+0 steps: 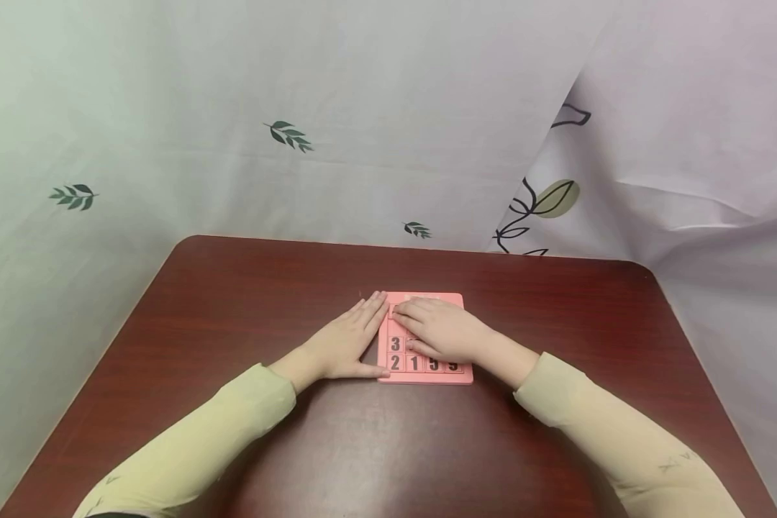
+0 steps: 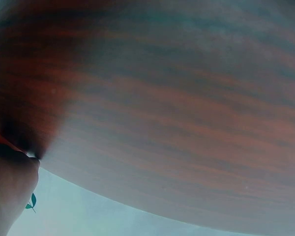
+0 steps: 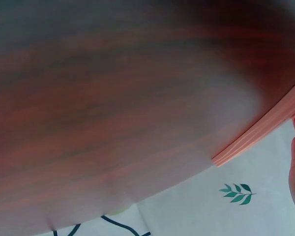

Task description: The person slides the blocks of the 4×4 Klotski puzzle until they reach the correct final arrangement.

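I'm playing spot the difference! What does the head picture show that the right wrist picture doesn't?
Only the head view shows the left hand, the number tiles with digits like 3, 2 and 1, and the light sleeves.

Only the right wrist view gives a close, low look at the side of the pink board, with thin lines running along it.

Both show the board, the right hand (just a bit of it in the wrist view), the dark red table and the pale cloth with green leaves.

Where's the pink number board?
Just right of centre in the head view, the pink number board lies on the table, the left hand at its left edge, right hand over it.
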{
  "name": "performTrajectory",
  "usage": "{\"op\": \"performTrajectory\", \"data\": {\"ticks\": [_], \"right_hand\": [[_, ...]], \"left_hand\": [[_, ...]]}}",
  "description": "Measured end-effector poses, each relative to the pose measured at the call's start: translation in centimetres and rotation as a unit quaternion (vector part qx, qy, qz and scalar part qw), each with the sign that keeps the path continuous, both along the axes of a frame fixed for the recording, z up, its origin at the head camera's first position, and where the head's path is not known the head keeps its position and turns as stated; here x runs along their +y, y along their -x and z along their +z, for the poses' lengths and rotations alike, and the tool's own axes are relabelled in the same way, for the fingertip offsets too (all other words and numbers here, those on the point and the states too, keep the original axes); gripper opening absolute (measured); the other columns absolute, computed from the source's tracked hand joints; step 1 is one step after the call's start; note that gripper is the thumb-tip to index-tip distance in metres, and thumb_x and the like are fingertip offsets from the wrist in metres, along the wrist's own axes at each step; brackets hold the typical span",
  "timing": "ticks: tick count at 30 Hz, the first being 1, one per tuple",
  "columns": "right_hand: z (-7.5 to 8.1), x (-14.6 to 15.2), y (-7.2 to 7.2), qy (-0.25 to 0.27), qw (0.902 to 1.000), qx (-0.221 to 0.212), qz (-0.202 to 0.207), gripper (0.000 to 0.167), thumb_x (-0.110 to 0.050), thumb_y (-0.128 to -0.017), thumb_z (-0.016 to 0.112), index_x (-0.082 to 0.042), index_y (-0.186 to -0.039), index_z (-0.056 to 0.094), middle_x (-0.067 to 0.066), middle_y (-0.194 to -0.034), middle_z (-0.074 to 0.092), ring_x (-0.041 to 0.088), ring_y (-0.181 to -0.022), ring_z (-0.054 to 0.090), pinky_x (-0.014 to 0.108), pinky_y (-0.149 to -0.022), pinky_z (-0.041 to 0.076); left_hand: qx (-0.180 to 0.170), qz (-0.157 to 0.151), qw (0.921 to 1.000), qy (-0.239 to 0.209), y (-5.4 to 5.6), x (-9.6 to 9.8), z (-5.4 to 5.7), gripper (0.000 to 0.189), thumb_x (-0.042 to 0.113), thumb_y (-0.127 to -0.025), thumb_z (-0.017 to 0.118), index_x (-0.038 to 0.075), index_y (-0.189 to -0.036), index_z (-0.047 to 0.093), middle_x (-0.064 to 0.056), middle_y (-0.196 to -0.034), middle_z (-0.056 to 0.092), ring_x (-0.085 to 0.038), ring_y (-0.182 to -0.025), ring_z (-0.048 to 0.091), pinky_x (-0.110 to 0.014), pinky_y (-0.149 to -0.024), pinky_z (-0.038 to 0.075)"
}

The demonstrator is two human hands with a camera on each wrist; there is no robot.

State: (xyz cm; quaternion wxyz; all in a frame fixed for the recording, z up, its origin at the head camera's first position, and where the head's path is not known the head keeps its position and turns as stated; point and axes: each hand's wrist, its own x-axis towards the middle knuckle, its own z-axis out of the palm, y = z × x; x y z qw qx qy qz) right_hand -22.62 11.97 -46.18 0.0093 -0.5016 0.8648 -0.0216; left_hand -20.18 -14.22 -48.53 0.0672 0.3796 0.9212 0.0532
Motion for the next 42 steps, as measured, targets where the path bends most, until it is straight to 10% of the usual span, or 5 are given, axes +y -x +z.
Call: {"op": "performTrajectory", "data": {"ticks": [18, 34, 42], "right_hand": [[-0.8, 1.2, -4.3, 0.036, 0.9930, 0.045, 0.103, 0.062, -0.043, -0.105, 0.061, -0.005, -0.154, 0.054, 0.009, -0.155, 0.060, 0.025, -0.146, 0.056, 0.042, -0.123, 0.046], [-0.8, 1.0, -1.8, 0.011, 0.9993, -0.005, 0.034, 0.060, -0.038, -0.108, 0.057, -0.006, -0.158, 0.049, 0.009, -0.162, 0.054, 0.025, -0.153, 0.048, 0.043, -0.129, 0.038], [-0.7, 1.6, -4.1, 0.034, 0.9934, 0.049, 0.097, 0.061, -0.041, -0.105, 0.062, -0.004, -0.153, 0.055, 0.009, -0.155, 0.061, 0.025, -0.146, 0.057, 0.042, -0.124, 0.045]], "left_hand": [[-0.005, 0.002, 1.0000, 0.001, -0.5, -0.5, 0.0, 0.119, 0.072, -0.093, 0.062, -0.008, -0.166, 0.015, -0.027, -0.177, 0.007, -0.038, -0.167, 0.010, -0.048, -0.136, 0.019], [0.009, 0.000, 1.0000, 0.001, -0.4, -0.1, 0.1, 0.119, 0.072, -0.093, 0.063, -0.009, -0.166, 0.016, -0.028, -0.176, 0.009, -0.039, -0.166, 0.011, -0.048, -0.136, 0.020], [0.008, -0.001, 1.0000, 0.001, -0.2, 0.1, 0.2, 0.118, 0.072, -0.094, 0.061, -0.009, -0.166, 0.015, -0.027, -0.177, 0.007, -0.038, -0.167, 0.009, -0.048, -0.136, 0.019]]}}
